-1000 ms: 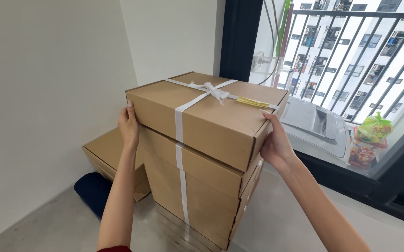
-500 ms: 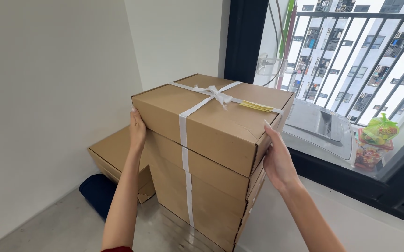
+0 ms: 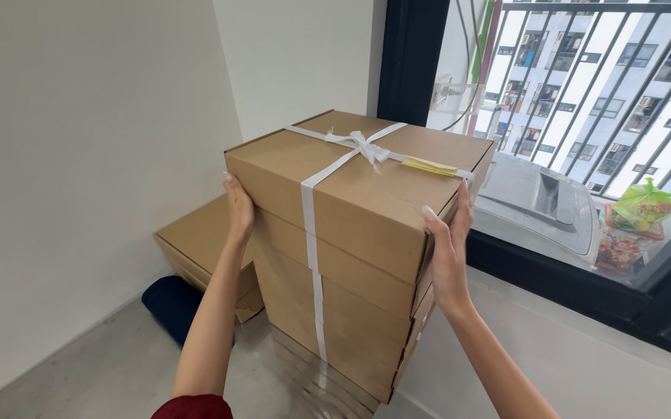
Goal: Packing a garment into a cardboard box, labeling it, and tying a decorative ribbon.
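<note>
A stack of brown cardboard boxes is bound together by a white strap knotted on top, with a yellow tag beside the knot. My left hand presses flat against the stack's left side near the top. My right hand is pressed against its right side, fingers pointing up along the top box's edge. The stack stands over a grey floor, tilted slightly; its bottom edge is partly out of view.
More flat cardboard boxes lie behind at the left by the white wall, with a dark blue bundle beside them. A black-framed window is on the right; outside are a grey machine and colourful bags.
The bound stack has risen slightly and shifted right in view. My right hand has slid forward along the right side, fingers turned more upright. My left hand stays on the left side.
</note>
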